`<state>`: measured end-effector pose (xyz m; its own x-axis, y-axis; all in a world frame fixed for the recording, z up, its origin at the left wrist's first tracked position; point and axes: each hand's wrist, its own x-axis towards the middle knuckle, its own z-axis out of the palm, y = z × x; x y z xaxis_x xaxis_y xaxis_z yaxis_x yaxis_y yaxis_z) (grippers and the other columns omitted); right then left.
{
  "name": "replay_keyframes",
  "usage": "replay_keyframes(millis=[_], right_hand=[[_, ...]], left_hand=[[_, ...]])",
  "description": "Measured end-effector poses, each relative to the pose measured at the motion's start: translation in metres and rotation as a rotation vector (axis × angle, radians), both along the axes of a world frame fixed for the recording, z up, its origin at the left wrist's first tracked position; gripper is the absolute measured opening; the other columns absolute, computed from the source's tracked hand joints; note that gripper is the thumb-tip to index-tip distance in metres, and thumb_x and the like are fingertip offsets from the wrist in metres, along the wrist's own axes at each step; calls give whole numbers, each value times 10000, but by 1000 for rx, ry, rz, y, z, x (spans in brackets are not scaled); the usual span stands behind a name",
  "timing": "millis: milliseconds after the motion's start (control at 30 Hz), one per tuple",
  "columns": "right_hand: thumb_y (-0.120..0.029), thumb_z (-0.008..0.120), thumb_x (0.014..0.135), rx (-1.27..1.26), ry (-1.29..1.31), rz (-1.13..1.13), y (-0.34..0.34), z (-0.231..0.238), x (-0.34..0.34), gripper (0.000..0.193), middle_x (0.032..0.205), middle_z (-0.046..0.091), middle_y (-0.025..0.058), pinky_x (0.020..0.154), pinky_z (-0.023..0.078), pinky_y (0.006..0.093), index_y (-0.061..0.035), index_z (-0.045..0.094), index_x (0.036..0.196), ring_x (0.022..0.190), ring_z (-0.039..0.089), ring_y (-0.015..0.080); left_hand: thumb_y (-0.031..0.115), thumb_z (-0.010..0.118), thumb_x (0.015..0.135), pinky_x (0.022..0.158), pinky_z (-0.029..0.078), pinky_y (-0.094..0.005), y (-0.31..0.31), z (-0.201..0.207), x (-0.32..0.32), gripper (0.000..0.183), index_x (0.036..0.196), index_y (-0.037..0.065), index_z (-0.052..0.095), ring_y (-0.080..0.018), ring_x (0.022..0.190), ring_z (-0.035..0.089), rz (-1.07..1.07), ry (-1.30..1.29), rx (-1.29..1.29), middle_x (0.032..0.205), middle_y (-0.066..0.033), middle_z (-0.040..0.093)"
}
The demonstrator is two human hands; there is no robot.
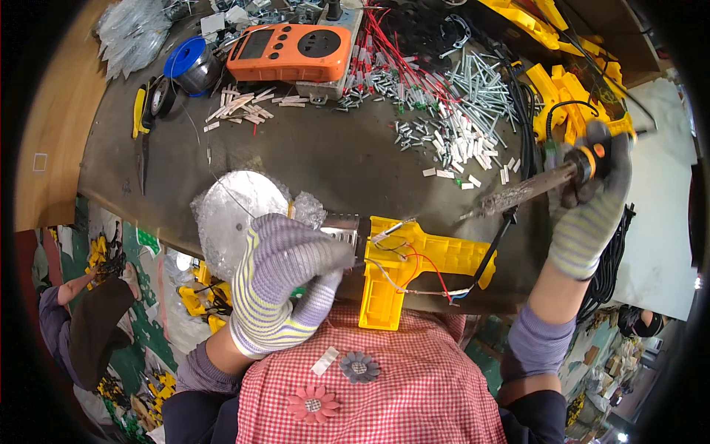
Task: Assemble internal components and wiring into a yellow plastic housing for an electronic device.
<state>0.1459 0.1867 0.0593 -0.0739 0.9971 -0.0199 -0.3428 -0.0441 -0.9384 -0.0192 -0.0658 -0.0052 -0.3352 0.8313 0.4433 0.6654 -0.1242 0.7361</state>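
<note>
Gloved in striped knit, my right hand (595,207) grips a soldering iron (532,191) by its black handle with orange rings. The iron's crusted metal shaft points left, above a yellow plastic housing half (381,292). Red, blue, white and dark wires (418,259) lie in that open housing, and a black cable leaves its right side. My left hand (288,285), also gloved, is closed just left of the housing. A thin solder wire (235,198) runs from a spool down into it; its fingertips are partly hidden. A slotted metal piece (344,228) shows beside the left fingers.
Behind the left hand sits a round plate in clear plastic wrap (244,200). Farther back are a blue-rimmed solder spool (185,58), scissors (142,126), an orange multimeter (292,52), screws (481,81), white slips (458,140) and yellow housings (566,96). A person (81,318) sits at far left.
</note>
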Motion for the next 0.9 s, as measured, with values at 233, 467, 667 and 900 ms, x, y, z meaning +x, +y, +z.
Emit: replay_keyframes(millis=[233, 467, 667, 900], right_hand=[[-383, 566, 1009, 87, -283, 599, -1, 5, -23, 340, 712, 557, 14, 387, 358, 217, -46, 559, 967, 448, 477, 91], [-463, 593, 965, 244, -480, 493, -25, -1, -37, 390, 683, 547, -26, 459, 297, 187, -83, 624, 882, 513, 428, 18], [-458, 593, 957, 214, -537, 581, -27, 4, -32, 383, 707, 558, -29, 469, 280, 181, -83, 633, 898, 522, 424, 7], [-458, 597, 957, 247, -494, 485, -31, -2, -29, 407, 721, 555, -19, 502, 323, 180, -57, 624, 896, 574, 468, 34]], left_hand=[[47, 725, 768, 761, 471, -428, 9, 0, 17, 330, 1085, 140, 717, -263, 735, 618, -107, 0, -15, 836, -31, 646], [92, 713, 742, 766, 438, -436, 13, -8, 23, 378, 1115, 154, 720, -251, 686, 584, -122, 65, -4, 755, -30, 584], [87, 716, 733, 803, 429, -441, 13, -9, 24, 406, 1134, 149, 719, -246, 697, 581, -133, 67, -30, 761, -19, 596], [79, 725, 712, 846, 432, -440, 11, -9, 25, 434, 1140, 157, 720, -240, 723, 596, -143, 41, -9, 780, -7, 619]])
